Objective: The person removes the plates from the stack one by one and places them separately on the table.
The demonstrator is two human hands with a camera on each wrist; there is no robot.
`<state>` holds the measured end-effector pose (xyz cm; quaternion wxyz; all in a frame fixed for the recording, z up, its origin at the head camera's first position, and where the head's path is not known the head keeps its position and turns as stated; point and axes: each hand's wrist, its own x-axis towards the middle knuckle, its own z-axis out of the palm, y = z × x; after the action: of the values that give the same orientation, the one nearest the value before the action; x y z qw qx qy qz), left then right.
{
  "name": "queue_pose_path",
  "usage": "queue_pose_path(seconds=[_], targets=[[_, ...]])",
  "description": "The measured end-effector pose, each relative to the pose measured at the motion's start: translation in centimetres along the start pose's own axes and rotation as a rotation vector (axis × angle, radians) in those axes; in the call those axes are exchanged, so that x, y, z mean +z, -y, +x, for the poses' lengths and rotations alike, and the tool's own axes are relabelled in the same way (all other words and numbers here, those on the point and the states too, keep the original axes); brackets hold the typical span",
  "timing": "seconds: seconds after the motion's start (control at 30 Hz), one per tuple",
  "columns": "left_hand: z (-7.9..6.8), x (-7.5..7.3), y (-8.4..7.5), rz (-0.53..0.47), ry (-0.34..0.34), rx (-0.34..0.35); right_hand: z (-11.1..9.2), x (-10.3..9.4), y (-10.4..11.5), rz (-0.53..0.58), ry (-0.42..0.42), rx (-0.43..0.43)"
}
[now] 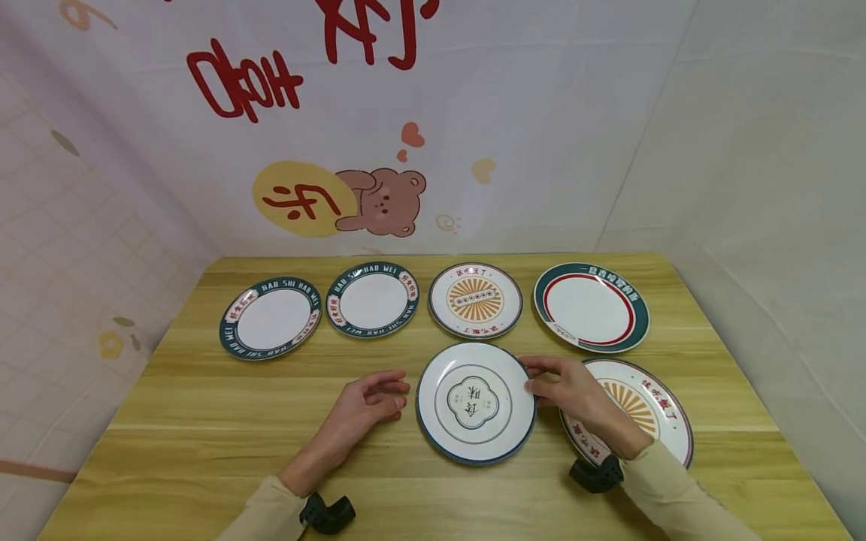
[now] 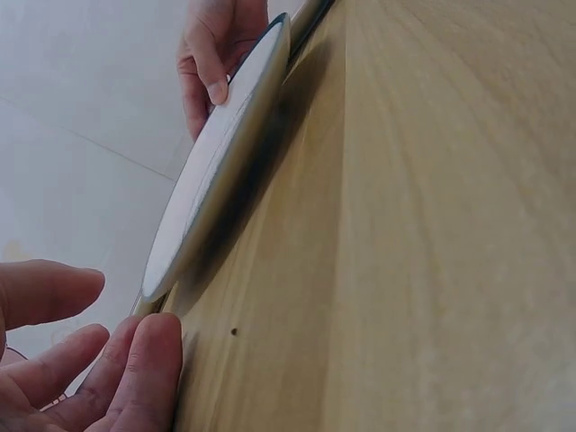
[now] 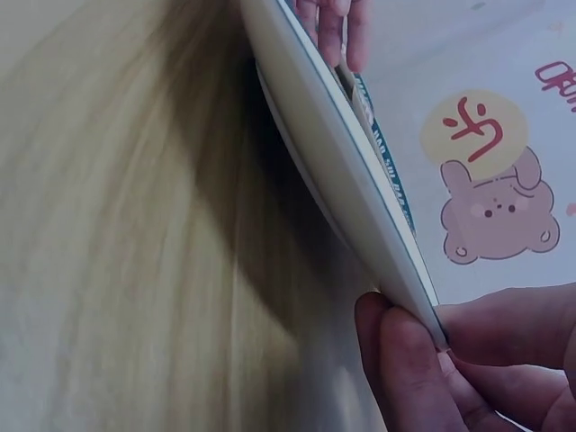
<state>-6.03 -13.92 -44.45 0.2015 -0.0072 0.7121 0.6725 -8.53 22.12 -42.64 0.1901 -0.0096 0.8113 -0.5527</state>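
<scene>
My right hand [image 1: 564, 387] pinches the right rim of a white plate [image 1: 476, 443] with a thin blue edge and a scalloped emblem in its centre. In the right wrist view the thumb lies on the upper face and the fingers [image 3: 409, 360] curl beneath. The plate is seen edge-on there, raised off the wood with a shadow under it. To the left of it, my left hand [image 1: 372, 406] is held with relaxed fingers and nothing in them, a small gap from the plate's rim.
Along the back of the wooden table [image 1: 284, 466] stand two green-rimmed lettered plates [image 1: 271, 319] [image 1: 373, 300], a sunburst plate [image 1: 476, 300] and a larger green-and-red-ringed plate [image 1: 588, 308]. Another sunburst plate [image 1: 666, 409] lies at right, partly under my right forearm. A printed cloth wall [image 1: 541, 113] rises behind.
</scene>
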Motion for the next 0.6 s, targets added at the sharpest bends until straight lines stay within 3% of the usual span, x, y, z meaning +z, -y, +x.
queue_pose_path(seconds=[0.17, 0.4, 0.6], targets=[[0.0, -0.1, 0.1, -0.007, 0.008, 0.003, 0.4, -0.4, -0.2, -0.052, -0.001, -0.003], [0.0, -0.6, 0.4, -0.043, -0.029, 0.013, 1.1, -0.7, 0.0, -0.370, -0.097, -0.104], [-0.3, -1.3, 0.1, -0.059, -0.037, -0.015, 1.1, -0.5, 0.3, -0.482, -0.132, -0.107]])
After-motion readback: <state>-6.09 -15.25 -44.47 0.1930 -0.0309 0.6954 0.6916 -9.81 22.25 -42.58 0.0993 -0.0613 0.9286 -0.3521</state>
